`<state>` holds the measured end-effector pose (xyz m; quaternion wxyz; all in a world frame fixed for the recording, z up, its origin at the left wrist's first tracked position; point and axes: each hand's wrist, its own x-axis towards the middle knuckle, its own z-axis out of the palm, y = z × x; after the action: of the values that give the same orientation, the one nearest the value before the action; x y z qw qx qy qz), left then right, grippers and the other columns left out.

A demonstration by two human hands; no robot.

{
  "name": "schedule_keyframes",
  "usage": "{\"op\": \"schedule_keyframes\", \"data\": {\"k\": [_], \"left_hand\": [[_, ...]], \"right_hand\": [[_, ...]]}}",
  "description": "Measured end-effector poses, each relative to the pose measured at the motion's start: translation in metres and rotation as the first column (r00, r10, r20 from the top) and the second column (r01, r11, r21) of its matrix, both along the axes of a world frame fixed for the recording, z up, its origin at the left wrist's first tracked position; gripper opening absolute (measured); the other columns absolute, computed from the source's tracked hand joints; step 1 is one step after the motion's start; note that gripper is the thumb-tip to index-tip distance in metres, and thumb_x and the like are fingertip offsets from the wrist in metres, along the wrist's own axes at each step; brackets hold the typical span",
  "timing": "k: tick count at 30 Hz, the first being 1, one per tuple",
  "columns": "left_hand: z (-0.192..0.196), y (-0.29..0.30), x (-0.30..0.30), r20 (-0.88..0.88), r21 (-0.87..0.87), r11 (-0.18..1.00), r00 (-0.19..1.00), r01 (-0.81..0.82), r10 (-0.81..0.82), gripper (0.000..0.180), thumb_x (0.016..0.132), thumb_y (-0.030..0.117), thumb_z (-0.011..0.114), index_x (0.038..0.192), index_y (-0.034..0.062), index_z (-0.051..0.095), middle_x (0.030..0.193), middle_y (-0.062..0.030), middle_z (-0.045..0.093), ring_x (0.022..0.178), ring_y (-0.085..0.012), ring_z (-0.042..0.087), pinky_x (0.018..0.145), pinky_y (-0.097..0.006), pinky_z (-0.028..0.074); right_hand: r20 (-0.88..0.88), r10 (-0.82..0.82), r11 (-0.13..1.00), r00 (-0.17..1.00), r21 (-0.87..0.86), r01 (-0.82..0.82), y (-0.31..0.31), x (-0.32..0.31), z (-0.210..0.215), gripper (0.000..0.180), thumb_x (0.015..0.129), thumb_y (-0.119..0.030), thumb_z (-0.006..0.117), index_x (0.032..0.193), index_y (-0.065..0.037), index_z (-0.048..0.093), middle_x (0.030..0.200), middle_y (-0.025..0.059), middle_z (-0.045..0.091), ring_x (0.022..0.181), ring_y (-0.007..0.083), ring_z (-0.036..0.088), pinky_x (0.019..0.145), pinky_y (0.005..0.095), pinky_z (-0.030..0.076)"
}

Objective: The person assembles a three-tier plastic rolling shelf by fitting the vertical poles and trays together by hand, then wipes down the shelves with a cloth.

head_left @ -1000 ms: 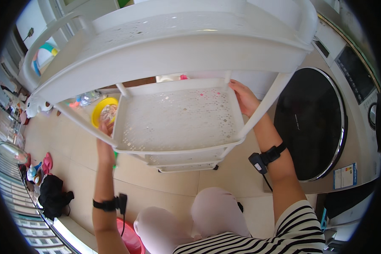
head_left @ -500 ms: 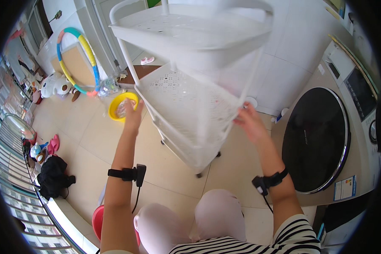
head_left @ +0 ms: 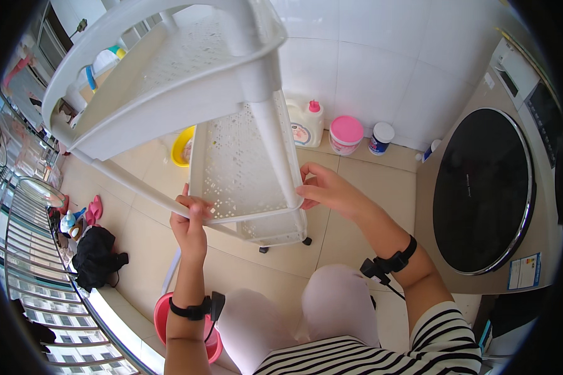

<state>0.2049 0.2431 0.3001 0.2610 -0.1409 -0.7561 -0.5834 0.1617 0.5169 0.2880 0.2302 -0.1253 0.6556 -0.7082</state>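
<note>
Your wrists: black bands with small boxed devices, one on the left forearm (head_left: pixel 194 309), one on the right forearm (head_left: pixel 391 262).
Beside you: a red plastic basin (head_left: pixel 161 315) at nine to ten o'clock, partly behind your left arm.
Left hand: here's your left hand (head_left: pixel 191 231) at eleven, fingers curled closed around the near-left corner of the shelf and its post.
Right hand: and your right hand (head_left: pixel 331 189) at twelve, fingers half bent, fingertips against the near-right post; I can't tell how firmly it grips.
Trolley: the white plastic tiered trolley with perforated shelves (head_left: pixel 238 156) stands between eleven and twelve, its handled top shelf looming nearest the camera, dark castors showing below.
Railing side: a heap of black fabric (head_left: pixel 97 256) at ten, pink slippers (head_left: pixel 94 210) just beyond it.
Washer: a beige washing machine with a round black door (head_left: pixel 481 194) fills one to two o'clock.
Past the trolley: a round yellow basin (head_left: pixel 177 150) at eleven, partly hidden.
Wall line: at twelve, a cream jug with a pink cap (head_left: pixel 308 127); just right, a pink-lidded tub (head_left: pixel 346 134), then a white-lidded blue-and-white tub (head_left: pixel 381 139), all near the white tiled wall (head_left: pixel 381 62).
</note>
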Motion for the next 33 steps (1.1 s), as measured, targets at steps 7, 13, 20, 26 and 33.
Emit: {"op": "schedule_keyframes", "data": {"k": [7,13,20,26,33], "left_hand": [[-0.006,-0.006,-0.015,0.030,0.003,0.999,0.999,-0.033,0.033,0.027,0.091,0.009,0.040,0.065,0.0082,0.034,0.046,-0.0005,0.039,0.044,-0.0075,0.037,0.108,-0.043,0.018],[-0.006,-0.021,-0.026,-0.004,-0.008,0.999,0.999,-0.046,0.046,0.026,0.090,0.010,0.041,0.063,0.0072,0.038,0.045,0.0005,0.042,0.045,-0.0058,0.039,0.108,-0.043,0.021],[-0.003,-0.050,-0.057,0.019,0.105,0.994,0.999,-0.041,0.039,0.034,0.091,0.011,0.040,0.057,0.0072,0.036,0.043,-0.0003,0.038,0.041,-0.0061,0.033,0.103,-0.040,0.030],[-0.009,-0.043,-0.059,-0.032,0.179,0.977,0.992,-0.115,0.122,0.037,0.091,0.013,0.040,0.055,0.0089,0.032,0.041,0.0002,0.030,0.038,-0.0072,0.026,0.102,-0.043,0.030],[-0.024,-0.045,-0.030,0.269,0.288,0.923,0.947,-0.255,0.177,0.022,0.087,0.014,0.048,0.069,0.0023,0.047,0.052,-0.0023,0.044,0.043,-0.0076,0.040,0.067,-0.035,0.046]], "right_hand": [[-0.168,-0.086,0.974,0.982,0.194,0.119,-0.001,-0.075,0.012,0.026,0.079,-0.030,0.062,0.074,-0.004,0.058,0.067,0.0058,0.061,0.058,0.0103,0.059,0.056,0.0233,0.050],[-0.105,-0.160,0.960,0.981,0.216,0.180,-0.013,-0.123,0.014,0.040,0.075,-0.041,0.065,0.073,-0.002,0.056,0.059,0.0067,0.058,0.059,0.0157,0.063,0.052,0.0245,0.050],[-0.011,-0.166,0.977,0.986,0.136,0.166,-0.033,-0.113,0.000,0.046,0.077,-0.047,0.061,0.073,-0.001,0.055,0.062,0.0086,0.061,0.058,0.0152,0.063,0.051,0.0239,0.051],[0.021,-0.191,0.982,0.981,0.013,0.191,-0.038,-0.114,-0.003,0.043,0.080,-0.046,0.058,0.071,-0.005,0.055,0.060,0.0056,0.059,0.056,0.0142,0.062,0.051,0.0235,0.051],[0.269,-0.143,0.987,0.953,-0.026,0.156,-0.042,-0.101,-0.029,0.038,0.082,-0.045,0.057,0.072,-0.009,0.055,0.064,0.0025,0.058,0.058,0.0109,0.059,0.051,0.0242,0.048]]}}
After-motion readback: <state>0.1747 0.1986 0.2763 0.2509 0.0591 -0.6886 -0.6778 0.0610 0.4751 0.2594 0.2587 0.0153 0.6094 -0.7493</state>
